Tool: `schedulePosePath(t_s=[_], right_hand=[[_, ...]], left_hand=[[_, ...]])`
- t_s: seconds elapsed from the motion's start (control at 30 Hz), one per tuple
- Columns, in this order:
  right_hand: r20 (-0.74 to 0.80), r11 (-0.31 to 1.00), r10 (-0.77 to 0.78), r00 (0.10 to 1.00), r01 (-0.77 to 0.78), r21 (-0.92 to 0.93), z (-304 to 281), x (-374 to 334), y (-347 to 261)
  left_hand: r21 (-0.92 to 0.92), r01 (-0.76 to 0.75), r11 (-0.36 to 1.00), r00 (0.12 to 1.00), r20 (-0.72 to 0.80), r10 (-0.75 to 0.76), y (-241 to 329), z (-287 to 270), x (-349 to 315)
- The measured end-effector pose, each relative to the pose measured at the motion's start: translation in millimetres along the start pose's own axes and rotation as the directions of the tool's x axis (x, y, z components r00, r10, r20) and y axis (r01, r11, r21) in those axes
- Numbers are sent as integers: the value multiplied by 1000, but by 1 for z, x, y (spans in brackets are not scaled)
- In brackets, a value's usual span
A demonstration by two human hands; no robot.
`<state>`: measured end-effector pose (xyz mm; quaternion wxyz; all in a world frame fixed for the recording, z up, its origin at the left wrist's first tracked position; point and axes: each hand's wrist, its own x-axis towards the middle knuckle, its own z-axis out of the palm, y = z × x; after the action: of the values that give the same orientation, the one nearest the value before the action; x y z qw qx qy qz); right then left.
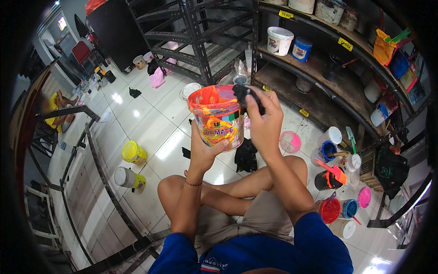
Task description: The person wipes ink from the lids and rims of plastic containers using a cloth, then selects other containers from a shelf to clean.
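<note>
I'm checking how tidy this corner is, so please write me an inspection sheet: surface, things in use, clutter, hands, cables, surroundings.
Surface: glossy tiled floor, dark scraps lying on it.
Things in use: paint-smeared bucket; bunched black cloth at its rim.
Clutter: yellow tub on the left; red tub with a blue tub beside it on the right; black rag beyond the wearer's lap.
Hands: left hand holds the bucket low down; right hand grips the cloth.
Cables: nothing seen.
Surroundings: shelf bearing tubs, ahead right; person in yellow, far left.
</note>
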<state>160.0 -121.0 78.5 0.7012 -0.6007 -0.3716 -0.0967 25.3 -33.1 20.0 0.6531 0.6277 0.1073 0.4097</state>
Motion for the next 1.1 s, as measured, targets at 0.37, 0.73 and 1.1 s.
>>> schedulePosePath(t_s=[0.37,0.73,1.1], right_hand=[[223,935,-341,913,354,-20,17,0,-17],[44,970,-200,979,204,-135,14,-4,-17],[157,869,-433,888,457,-190,46,-28,-32]], left_hand=[[-30,-51,998,978,-204,44,-5,7,-4],[233,-73,970,977,-177,117,12,6,5],[770,-245,588,883,-74,464,1,18,7]])
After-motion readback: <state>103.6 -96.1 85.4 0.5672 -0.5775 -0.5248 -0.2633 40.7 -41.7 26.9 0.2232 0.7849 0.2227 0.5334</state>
